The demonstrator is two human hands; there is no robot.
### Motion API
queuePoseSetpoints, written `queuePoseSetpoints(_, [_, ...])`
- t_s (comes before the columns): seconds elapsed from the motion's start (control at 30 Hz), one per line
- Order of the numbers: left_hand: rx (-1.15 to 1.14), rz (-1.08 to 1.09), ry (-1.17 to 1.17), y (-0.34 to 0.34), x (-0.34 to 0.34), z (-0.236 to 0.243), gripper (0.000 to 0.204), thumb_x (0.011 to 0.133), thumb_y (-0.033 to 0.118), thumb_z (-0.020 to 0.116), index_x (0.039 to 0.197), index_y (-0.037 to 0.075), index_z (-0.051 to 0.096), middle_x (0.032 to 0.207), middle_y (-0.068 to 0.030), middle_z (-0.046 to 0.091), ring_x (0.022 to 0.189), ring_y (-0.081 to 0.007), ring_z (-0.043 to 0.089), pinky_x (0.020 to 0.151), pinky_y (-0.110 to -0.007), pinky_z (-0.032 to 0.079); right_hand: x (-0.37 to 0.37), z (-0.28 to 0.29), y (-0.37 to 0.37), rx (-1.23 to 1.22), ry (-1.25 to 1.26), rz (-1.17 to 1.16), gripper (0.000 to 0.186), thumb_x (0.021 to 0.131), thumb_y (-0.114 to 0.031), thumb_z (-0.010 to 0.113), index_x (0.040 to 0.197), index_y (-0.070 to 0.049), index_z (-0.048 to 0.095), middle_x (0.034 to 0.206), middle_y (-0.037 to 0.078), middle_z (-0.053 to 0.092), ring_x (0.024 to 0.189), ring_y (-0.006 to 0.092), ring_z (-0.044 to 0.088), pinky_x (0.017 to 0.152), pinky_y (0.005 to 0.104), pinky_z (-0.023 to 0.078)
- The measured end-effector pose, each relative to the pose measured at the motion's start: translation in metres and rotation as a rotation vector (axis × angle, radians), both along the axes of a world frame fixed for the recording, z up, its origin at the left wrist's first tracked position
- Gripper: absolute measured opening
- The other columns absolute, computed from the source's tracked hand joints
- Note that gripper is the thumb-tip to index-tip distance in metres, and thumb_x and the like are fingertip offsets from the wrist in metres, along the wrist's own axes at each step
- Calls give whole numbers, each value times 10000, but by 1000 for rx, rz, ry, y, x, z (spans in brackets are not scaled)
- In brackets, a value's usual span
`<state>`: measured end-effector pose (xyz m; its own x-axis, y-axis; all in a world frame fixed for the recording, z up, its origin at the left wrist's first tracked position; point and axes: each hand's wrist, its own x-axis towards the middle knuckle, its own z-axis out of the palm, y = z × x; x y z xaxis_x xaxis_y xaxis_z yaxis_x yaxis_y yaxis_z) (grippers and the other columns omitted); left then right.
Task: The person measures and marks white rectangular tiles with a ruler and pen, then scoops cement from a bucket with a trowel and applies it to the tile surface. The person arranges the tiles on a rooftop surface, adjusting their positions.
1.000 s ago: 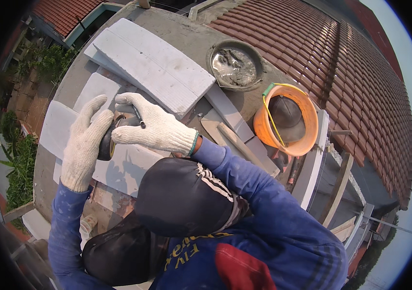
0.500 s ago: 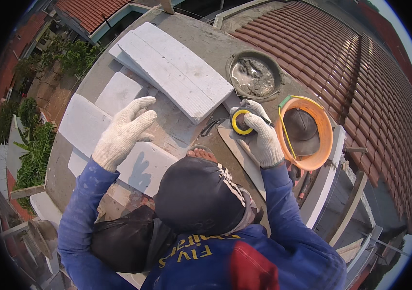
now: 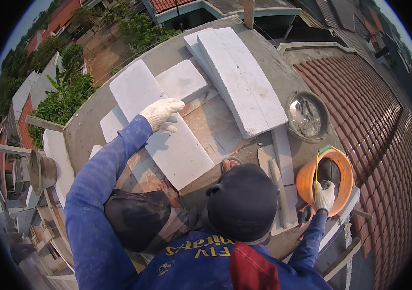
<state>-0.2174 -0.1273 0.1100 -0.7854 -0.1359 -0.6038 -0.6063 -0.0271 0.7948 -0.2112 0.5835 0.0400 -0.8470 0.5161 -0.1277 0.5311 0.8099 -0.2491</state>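
White-gloved, the left hand [image 3: 161, 113] lay flat with fingers spread on a long white block [image 3: 160, 128] set on the concrete rooftop slab [image 3: 82, 130]. The right hand [image 3: 325, 195], also gloved, reached into an orange bucket [image 3: 307, 180] at the slab's right edge, fingers curled around a yellow tape [image 3: 316, 174]. A grey mortar pan [image 3: 306, 116] stood just beyond the bucket.

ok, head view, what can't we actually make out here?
- Right hand at the orange bucket: the glove hides whether it grips anything.
- Bucket contents: in shadow, unreadable.
- Grey pan: contents too small to tell.
- Left hand on the white block: palm contact hidden under the glove.
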Motion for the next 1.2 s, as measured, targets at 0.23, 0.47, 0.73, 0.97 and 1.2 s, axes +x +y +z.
queuePoseSetpoints(0.23, [-98,-120,-54,9,-1,10,695,1084,473,723,1590,15,594,1548,-202,590,1349,-406,642,886,-463,707,-14,23,6,156,273,223,385,1164,-296,603,1419,-23,692,1297,198,801,1173,395,782,1036,471,589])
queuePoseSetpoints(0.47, [-88,-128,-38,16,-12,-8,688,1091,504,708,1572,20,619,1526,-199,618,1325,-381,663,931,-434,681,-88,101,-124,-534,579,420,417,1209,-212,566,1576,-15,585,1320,138,772,1134,162,740,1002,325,614])
queuePoseSetpoints(0.73, [-303,-196,-112,-29,23,19,576,1080,536,721,1285,0,770,1090,-105,739,982,-213,728,779,-354,658,-114,91,-288,-767,293,991,495,1100,-167,751,1532,14,594,1402,193,762,1277,301,764,1073,403,596])
queuePoseSetpoints(0.97, [-15,249,-627,-64,170,-89,915,1051,787,612,1418,-50,650,1075,-196,769,912,-272,787,744,-423,670,-64,-72,-431,-1019,-272,1132,750,998,-356,874,1586,-24,547,1428,240,754,1310,358,756,1112,453,592])
queuePoseSetpoints(1.2, [93,673,-251,-34,161,-194,1234,964,988,453,1752,40,401,1761,-200,471,1611,-374,455,1321,-508,358,-42,-127,-486,-1027,-325,1045,765,998,-366,865,1601,-40,526,1514,245,707,1368,378,720,1131,473,572])
